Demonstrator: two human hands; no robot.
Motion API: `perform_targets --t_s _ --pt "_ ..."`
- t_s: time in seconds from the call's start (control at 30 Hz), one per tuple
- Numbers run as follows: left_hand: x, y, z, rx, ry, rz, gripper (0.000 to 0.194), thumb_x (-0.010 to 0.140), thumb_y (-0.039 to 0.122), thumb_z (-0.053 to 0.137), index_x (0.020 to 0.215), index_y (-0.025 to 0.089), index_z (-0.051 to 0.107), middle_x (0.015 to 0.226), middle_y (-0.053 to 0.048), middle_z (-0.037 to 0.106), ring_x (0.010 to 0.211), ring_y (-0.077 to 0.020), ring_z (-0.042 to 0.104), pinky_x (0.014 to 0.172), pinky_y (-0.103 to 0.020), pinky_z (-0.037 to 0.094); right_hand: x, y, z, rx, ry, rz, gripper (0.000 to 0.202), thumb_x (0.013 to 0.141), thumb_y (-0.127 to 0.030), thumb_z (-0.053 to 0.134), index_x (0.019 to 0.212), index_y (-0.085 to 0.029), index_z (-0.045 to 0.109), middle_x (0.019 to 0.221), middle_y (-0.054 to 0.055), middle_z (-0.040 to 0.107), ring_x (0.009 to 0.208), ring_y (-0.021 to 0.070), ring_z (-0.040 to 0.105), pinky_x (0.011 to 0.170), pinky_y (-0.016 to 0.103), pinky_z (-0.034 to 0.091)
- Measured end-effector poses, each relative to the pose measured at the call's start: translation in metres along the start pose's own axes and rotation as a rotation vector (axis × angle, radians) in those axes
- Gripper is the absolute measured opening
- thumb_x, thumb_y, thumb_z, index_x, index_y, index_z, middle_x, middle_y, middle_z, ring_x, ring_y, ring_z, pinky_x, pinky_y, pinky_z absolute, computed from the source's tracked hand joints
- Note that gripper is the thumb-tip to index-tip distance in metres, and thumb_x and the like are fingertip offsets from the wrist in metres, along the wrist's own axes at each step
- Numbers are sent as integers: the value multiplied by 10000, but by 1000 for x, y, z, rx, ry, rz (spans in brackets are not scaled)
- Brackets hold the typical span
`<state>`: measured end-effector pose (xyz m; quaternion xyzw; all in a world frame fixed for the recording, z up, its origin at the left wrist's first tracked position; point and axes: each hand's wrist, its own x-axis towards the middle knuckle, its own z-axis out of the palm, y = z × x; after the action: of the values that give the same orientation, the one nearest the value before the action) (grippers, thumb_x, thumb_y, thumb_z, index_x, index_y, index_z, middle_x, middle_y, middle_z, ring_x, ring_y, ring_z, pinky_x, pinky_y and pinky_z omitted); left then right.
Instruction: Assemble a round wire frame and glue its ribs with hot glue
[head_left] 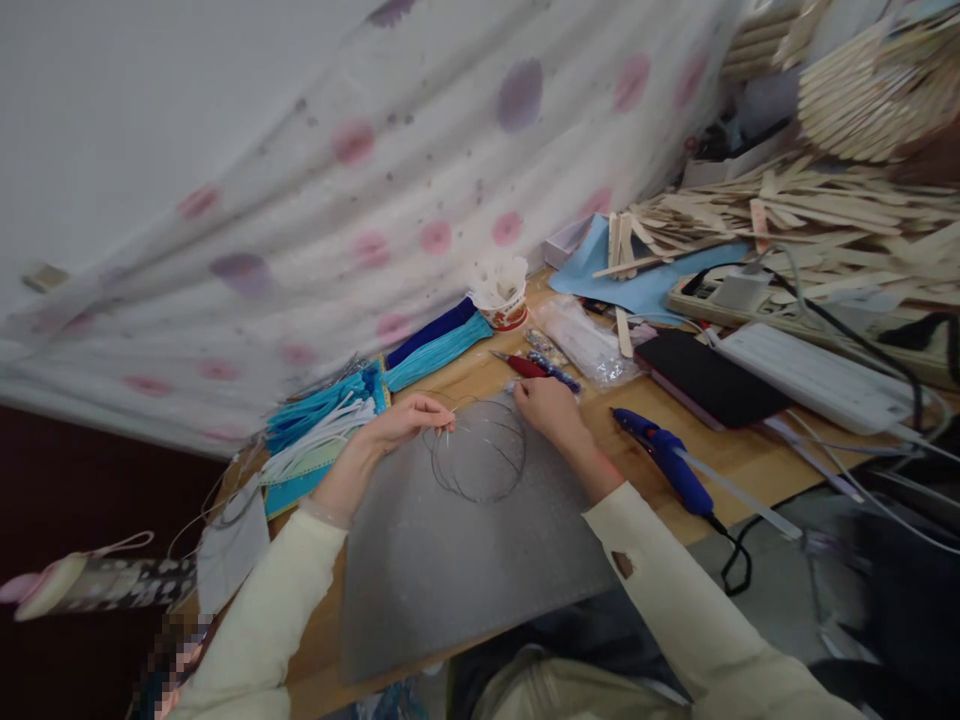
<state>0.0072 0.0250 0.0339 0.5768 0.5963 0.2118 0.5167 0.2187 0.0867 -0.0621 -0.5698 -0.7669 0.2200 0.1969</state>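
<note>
A coil of thin wire (pixel 480 500) hangs in loose loops over the grey mat (pixel 465 590). Pinched at the coil's left side, the fingers of my left hand (pixel 416 415) hold it, with a short pale end poking out below the fingertips. My right hand (pixel 551 405) is closed at the mat's far edge. What sits in its fingers, if anything, is too small to make out. Just beyond it lies a red-handled pointed tool (pixel 527 367), beside a dark beaded strip (pixel 555 372).
A blue glue gun (pixel 667 460) with a glue stick lies to the right. Beyond it are a black phone (pixel 709 378), a white power strip (pixel 817 375) and piled wooden sticks (pixel 847 215). Blue tassels (pixel 439 350) and a paper cup (pixel 506 300) stand along the curtain (pixel 315 250).
</note>
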Motion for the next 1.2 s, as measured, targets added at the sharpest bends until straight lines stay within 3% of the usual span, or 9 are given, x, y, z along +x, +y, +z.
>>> perform_targets --t_s 1.2 --pt "-20 -6 -6 80 -45 65 383 712 508 744 621 138 710 601 -11 575 585 -111 448 596 -259 350 0 -7 -8 -24 -123 72 460 961 -280 349 1047 -76 753 1054 215 739 1018 256 699 867 293 482"
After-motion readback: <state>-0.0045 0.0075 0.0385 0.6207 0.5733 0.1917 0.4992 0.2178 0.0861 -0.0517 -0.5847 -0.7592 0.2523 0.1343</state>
